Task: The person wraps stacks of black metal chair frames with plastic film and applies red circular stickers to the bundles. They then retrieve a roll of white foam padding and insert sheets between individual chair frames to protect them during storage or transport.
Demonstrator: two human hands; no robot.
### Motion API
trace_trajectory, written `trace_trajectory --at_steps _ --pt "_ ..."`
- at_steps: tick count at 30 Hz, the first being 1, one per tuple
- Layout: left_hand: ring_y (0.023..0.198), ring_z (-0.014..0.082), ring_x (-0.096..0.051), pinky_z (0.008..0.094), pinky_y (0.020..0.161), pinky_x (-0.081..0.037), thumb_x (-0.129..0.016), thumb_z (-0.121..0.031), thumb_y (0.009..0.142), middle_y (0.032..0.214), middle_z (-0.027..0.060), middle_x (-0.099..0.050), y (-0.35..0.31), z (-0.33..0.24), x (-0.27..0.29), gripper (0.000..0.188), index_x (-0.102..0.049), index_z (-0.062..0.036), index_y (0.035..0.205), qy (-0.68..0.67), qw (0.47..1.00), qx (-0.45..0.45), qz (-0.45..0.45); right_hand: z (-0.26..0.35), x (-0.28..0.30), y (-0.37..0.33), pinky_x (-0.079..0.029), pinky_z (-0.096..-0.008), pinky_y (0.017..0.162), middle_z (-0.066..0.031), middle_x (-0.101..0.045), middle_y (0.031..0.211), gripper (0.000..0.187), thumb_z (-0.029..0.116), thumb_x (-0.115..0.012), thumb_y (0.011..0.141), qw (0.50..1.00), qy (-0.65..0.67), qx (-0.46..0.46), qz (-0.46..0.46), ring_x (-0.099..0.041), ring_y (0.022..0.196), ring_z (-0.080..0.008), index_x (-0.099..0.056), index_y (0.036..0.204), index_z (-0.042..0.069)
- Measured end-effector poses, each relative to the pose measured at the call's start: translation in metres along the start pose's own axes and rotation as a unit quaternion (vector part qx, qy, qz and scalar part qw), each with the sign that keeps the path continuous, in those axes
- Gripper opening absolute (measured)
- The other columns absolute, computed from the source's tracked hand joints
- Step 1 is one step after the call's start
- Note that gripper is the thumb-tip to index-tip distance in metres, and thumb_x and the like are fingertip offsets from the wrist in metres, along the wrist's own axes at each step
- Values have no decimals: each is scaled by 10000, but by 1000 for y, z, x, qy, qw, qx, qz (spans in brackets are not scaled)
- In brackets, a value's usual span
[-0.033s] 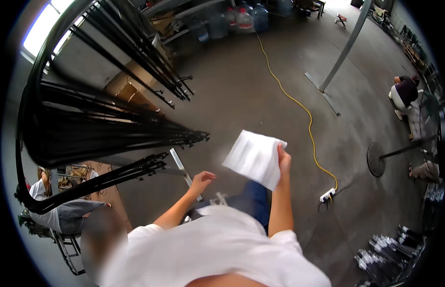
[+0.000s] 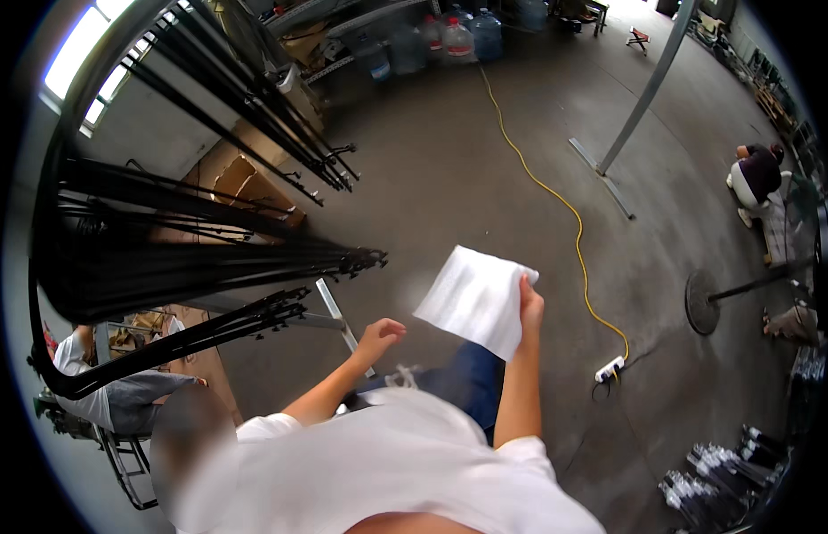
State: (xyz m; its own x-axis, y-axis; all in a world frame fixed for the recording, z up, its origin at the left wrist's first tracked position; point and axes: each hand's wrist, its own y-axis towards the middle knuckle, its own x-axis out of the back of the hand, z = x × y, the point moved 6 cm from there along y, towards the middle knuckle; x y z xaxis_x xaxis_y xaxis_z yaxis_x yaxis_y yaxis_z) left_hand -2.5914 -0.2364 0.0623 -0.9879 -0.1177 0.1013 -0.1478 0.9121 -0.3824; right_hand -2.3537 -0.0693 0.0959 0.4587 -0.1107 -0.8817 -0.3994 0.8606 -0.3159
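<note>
A white, soft, roughly square sheet or pouch [image 2: 474, 298], which looks like thin packing foam, is held out in front of me. My right hand [image 2: 531, 313] grips it by its right edge, thumb on the upper face; the fingers beneath are hidden. To the left, my left hand [image 2: 379, 340] hovers in the air with loosely bent fingers and nothing in it. Nearest to that hand are long black rods or tubes [image 2: 343, 258] hanging in bundles from a rack, their fitted ends pointing toward the middle.
A yellow cable [image 2: 578, 240] crosses the floor to a white power strip [image 2: 609, 367]. On the right are a post's metal foot [image 2: 601, 173], a round stand base [image 2: 701, 303] and a crouching person [image 2: 757, 171]. Another person [image 2: 120, 392] sits at left. Large water bottles [image 2: 458, 40] stand far back.
The view has shifted very slightly. My right hand still grips the white sheet, and my left hand stays free beside the black rods.
</note>
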Motion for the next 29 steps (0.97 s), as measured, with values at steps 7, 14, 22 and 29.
trace_trajectory --at_steps 7,14,22,29 --pt "882 133 -563 262 814 -448 -458 28 785 925 72 -607 140 -13 -117 205 -558 7 962 72 986 82 126 77 116 37 -480 -380 791 -146 -599 1000 382 301 -492 870 984 77 27 -161 -587 917 -259 -543 1047 -33" --pt "916 145 -551 267 858 -424 -425 15 819 945 80 -580 211 -19 -209 176 -545 10 949 -117 966 188 134 151 222 47 -416 -444 884 -142 -522 1147 464 339 -453 883 928 -38 3 -369 -514 1047 -293 -455 1169 -27" --pt "943 162 -539 300 855 -407 -400 -226 918 1007 100 -564 315 -74 -147 277 -483 -20 1084 -321 926 200 7 138 102 237 -414 -392 883 -121 -521 1140 476 356 -481 872 903 -225 -112 -350 -513 1037 -266 -451 1172 -12" --pt "1058 162 -455 283 922 -329 -401 -270 922 1167 82 -496 414 -111 4 322 -407 -95 1193 -395 879 112 -242 35 22 454 -363 -390 937 -146 -521 1136 443 215 -571 829 893 -357 -217 -168 -498 1054 -241 -429 1166 -36"
